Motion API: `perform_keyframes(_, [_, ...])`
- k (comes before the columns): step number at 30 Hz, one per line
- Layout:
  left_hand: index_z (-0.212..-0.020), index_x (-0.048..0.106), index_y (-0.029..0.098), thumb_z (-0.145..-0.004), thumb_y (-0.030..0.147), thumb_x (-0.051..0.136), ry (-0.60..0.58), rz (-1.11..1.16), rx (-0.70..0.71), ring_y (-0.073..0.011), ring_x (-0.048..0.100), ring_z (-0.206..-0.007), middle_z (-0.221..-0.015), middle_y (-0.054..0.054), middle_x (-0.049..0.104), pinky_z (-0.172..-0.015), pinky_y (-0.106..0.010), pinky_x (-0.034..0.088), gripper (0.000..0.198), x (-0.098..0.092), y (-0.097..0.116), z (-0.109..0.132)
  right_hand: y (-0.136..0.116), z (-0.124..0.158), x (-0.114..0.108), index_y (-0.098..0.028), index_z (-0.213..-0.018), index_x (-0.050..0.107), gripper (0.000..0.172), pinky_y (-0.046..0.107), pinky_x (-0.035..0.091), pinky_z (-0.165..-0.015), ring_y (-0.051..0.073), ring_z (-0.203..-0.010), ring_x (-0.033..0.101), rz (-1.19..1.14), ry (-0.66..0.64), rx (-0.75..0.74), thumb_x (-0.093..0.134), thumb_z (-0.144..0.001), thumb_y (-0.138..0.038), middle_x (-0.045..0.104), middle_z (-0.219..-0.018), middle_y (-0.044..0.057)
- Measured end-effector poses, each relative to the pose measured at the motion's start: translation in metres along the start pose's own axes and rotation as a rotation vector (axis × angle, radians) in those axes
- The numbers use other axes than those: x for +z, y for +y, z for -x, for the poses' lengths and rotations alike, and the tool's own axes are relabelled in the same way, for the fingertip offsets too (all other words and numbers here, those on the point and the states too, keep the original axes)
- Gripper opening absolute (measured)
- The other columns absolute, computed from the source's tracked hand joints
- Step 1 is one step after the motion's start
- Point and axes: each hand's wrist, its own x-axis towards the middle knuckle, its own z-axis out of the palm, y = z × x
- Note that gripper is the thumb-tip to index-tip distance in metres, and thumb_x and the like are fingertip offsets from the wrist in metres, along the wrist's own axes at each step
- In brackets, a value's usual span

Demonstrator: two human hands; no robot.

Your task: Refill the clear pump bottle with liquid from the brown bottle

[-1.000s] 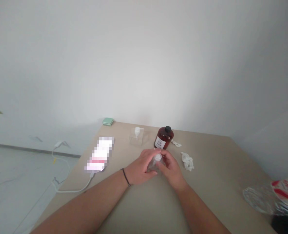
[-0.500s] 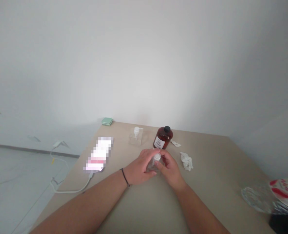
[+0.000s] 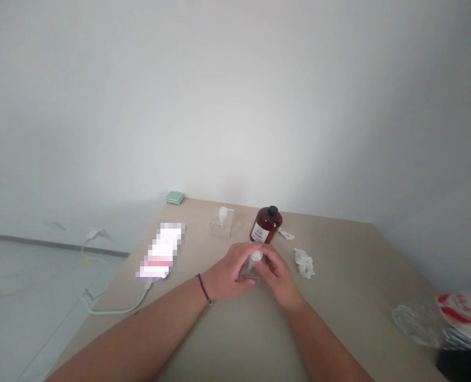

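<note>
Between my hands, near the middle of the table, stands a clear pump bottle with a white pump head. My left hand is closed around its left side, with the thumb along the near face. My right hand wraps the right side, its thumb by the base of the pump head. The fingers of both hands meet behind the bottle and partly hide it. Just beyond them is a brown bottle with a black cap and a white label. Farther left stands a second clear pump bottle with a white pump.
Crumpled tissues lie right of my hands. On the left are a lit phone with a white cable and a small green case. A plastic-wrapped red-and-white pack sits at the right edge. A wall borders the table's back.
The whole view has shifted very slightly. Both hands keep the same hold on the clear pump bottle, and the right thumb looks barely moved.
</note>
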Motion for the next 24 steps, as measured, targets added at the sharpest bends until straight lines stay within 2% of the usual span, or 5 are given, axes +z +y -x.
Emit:
perform_keyframes(5, [-0.152, 0.027, 0.024, -0.084, 0.024, 0.069, -0.004, 0.01, -0.017, -0.0353, 0.041, -0.136, -0.147, -0.016, 0.044, -0.115, -0.057, 0.033, 0.08, -0.001, 0.0016, -0.0004, 0.0009, 0.0005, 0.0017, -0.027, -0.108, 0.06, 0.032, 0.039, 0.051, -0.091, 0.023, -0.099, 0.065, -0.043, 0.036, 0.058, 0.07, -0.086, -0.047, 0.067, -0.105, 0.004])
perform_keyframes(11, [-0.152, 0.026, 0.023, -0.085, 0.026, 0.068, -0.011, 0.011, -0.006, -0.0359, 0.04, -0.137, -0.148, -0.017, 0.043, -0.115, -0.056, 0.033, 0.079, -0.0017, 0.0014, -0.0005, 0.0002, 0.0006, -0.0003, -0.026, -0.115, 0.063, 0.034, 0.044, 0.046, -0.101, 0.026, -0.113, 0.06, 0.01, -0.013, 0.015, 0.062, -0.091, -0.049, 0.065, -0.118, 0.009])
perform_keyframes(16, [-0.152, 0.027, 0.024, -0.085, 0.025, 0.068, -0.011, 0.013, -0.014, -0.0346, 0.042, -0.136, -0.147, -0.017, 0.044, -0.115, -0.055, 0.034, 0.078, -0.0024, 0.0031, -0.0012, 0.0015, 0.001, 0.0014, -0.026, -0.11, 0.059, 0.036, 0.046, 0.049, -0.098, 0.026, -0.107, 0.064, -0.024, 0.019, 0.083, 0.069, -0.086, -0.051, 0.067, -0.113, 0.008])
perform_keyframes(21, [-0.152, 0.027, 0.024, -0.085, 0.026, 0.069, -0.004, 0.016, -0.01, -0.0356, 0.04, -0.137, -0.147, -0.017, 0.044, -0.115, -0.056, 0.033, 0.079, -0.0021, 0.0029, -0.0008, -0.0022, 0.0004, 0.0001, -0.026, -0.115, 0.064, 0.035, 0.046, 0.046, -0.102, 0.028, -0.116, 0.06, 0.012, -0.001, 0.016, 0.062, -0.091, -0.051, 0.065, -0.12, 0.01])
perform_keyframes(24, [-0.151, 0.027, 0.024, -0.085, 0.026, 0.069, -0.004, 0.02, -0.013, -0.0346, 0.042, -0.135, -0.146, -0.017, 0.045, -0.115, -0.055, 0.034, 0.078, -0.0016, 0.0024, -0.0008, -0.0013, 0.0001, 0.0002, -0.026, -0.113, 0.063, 0.037, 0.045, 0.049, -0.098, 0.027, -0.109, 0.063, -0.008, 0.016, 0.045, 0.067, -0.087, -0.052, 0.067, -0.115, 0.009])
